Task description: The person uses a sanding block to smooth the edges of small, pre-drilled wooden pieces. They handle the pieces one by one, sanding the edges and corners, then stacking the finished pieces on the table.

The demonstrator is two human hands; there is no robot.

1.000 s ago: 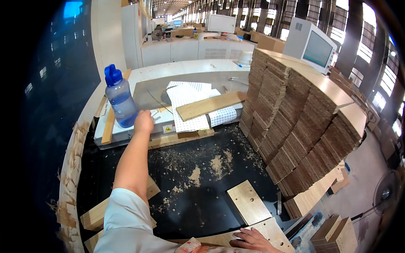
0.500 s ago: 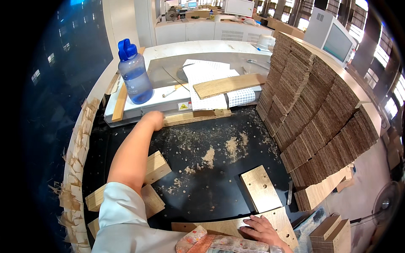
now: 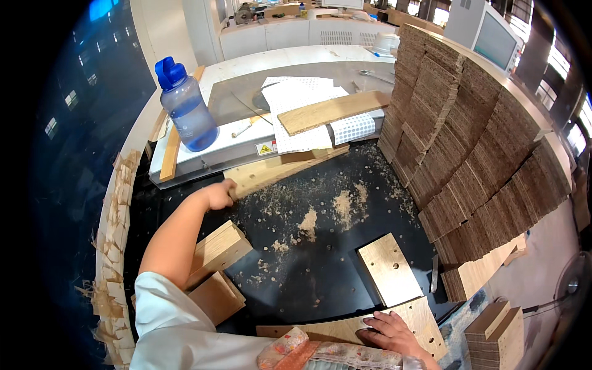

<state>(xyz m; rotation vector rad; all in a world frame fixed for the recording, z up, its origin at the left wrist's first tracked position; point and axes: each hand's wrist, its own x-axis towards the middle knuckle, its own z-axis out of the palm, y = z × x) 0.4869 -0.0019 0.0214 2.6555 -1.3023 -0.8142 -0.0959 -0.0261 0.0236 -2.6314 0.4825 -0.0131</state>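
At the far side of the black work surface, my left hand is closed on the near-left end of a long wooden board. The board lies slanted, its pale face with small holes showing and its far end close to the white ledge. My right hand rests with fingers spread on a drilled wooden panel at the near edge. Touching that panel's far side is a shorter drilled wooden block. Left of centre, near my left forearm, lie stacked wood pieces and another wooden block.
A tall stack of brown boards walls off the right side. On the white ledge stand a blue water bottle, paper sheets and a loose wood strip. Sawdust dots the black surface. Cut pieces stand lower right.
My left hand has drawn the long board's left end toward me, so the board slants away from the ledge and shows its face. My right hand stays on the panel; the view has shifted slightly.
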